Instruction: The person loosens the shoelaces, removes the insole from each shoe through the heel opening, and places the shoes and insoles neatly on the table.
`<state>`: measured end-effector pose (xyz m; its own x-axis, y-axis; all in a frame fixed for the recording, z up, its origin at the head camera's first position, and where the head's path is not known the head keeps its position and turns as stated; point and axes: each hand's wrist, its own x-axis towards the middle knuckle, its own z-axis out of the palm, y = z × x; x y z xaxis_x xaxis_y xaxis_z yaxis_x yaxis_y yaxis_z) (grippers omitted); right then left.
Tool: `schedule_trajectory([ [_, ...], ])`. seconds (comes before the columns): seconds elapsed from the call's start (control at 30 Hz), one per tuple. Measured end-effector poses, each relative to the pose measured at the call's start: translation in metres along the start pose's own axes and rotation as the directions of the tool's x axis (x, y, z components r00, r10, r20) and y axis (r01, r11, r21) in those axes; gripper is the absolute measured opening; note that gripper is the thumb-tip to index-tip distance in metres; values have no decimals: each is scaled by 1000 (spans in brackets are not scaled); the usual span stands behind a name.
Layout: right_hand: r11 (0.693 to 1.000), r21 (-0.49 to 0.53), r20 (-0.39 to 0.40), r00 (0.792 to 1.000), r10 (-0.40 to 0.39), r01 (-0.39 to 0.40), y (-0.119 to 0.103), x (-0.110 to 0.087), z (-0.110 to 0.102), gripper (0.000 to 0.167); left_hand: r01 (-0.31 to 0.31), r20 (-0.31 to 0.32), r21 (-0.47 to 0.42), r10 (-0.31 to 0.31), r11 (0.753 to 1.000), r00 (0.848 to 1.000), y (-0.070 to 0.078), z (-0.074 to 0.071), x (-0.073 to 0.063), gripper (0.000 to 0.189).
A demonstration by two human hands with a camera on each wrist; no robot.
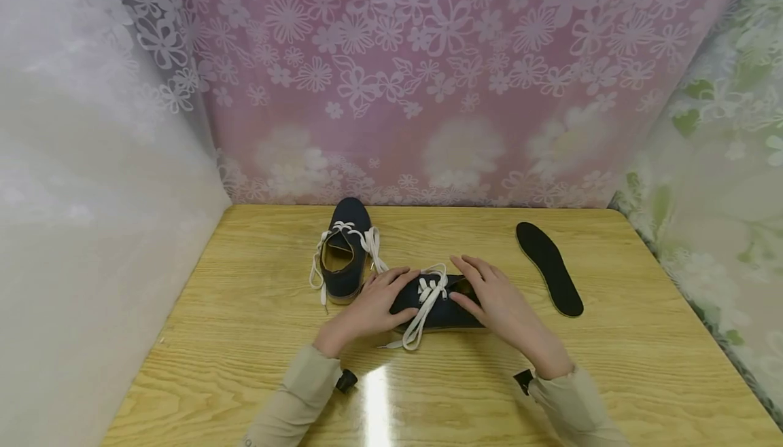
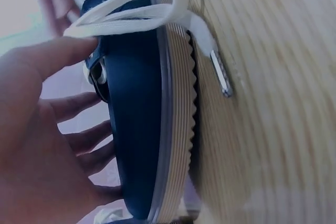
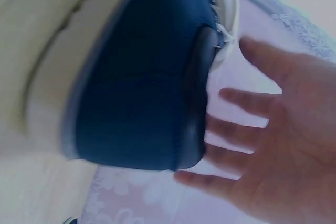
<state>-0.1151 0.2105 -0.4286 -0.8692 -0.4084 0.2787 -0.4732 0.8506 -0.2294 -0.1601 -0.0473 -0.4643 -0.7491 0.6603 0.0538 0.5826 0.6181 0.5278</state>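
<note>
A dark navy lace-up shoe (image 1: 455, 316) lies sideways on the table, its toe to the left and its white laces (image 1: 433, 291) looped over the near side. My left hand (image 1: 373, 308) holds the toe end, with its fingers over the far side and its thumb near the laces. Spread over the heel opening is my right hand (image 1: 504, 304), thumb and fingers apart. In the right wrist view, its fingers (image 3: 236, 132) reach just past the collar of the shoe (image 3: 142, 87). The left wrist view shows the ridged pale sole (image 2: 178, 114) along the wood.
A matching navy shoe (image 1: 350, 212) stands behind the left hand, toe away, laces loose. A black insole (image 1: 550, 267) lies to the right on the wooden table (image 1: 245, 284). Floral cloth (image 1: 397, 94) hangs along the back and sides.
</note>
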Motion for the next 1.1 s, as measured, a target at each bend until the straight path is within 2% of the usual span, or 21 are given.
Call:
schedule_trajectory([
  [0.1, 996, 4, -31, 995, -91, 91, -2, 10, -4, 48, 10, -13, 6, -10, 1000, 1000, 1, 3, 3, 66],
  [0.23, 978, 10, -20, 977, -210, 210, -5, 20, -3, 31, 9, -34, 29, -8, 1000, 999, -1, 7, 6, 64],
  [0.3, 970, 23, -24, 970, -243, 244, -7, 24, -1, 26, 9, -39, 32, -7, 999, 999, -2, 7, 6, 65],
  [0.57, 967, 53, -114, 964, -240, 247, -8, 30, 8, 15, 5, -36, 33, -4, 999, 999, -2, 7, 6, 69],
  [0.9, 972, -54, -284, 929, -236, 231, -6, 31, 11, 15, 2, -62, 66, 2, 998, 998, -1, 10, 6, 66],
  [1.0, 979, -36, -299, 932, -203, 201, -5, 30, 11, 14, 7, -73, 53, -3, 999, 997, -2, 11, 6, 67],
  [1.1, 985, -5, -282, 944, -169, 175, -3, 29, 11, 13, 11, -80, 41, -8, 999, 997, -2, 12, 7, 68],
])
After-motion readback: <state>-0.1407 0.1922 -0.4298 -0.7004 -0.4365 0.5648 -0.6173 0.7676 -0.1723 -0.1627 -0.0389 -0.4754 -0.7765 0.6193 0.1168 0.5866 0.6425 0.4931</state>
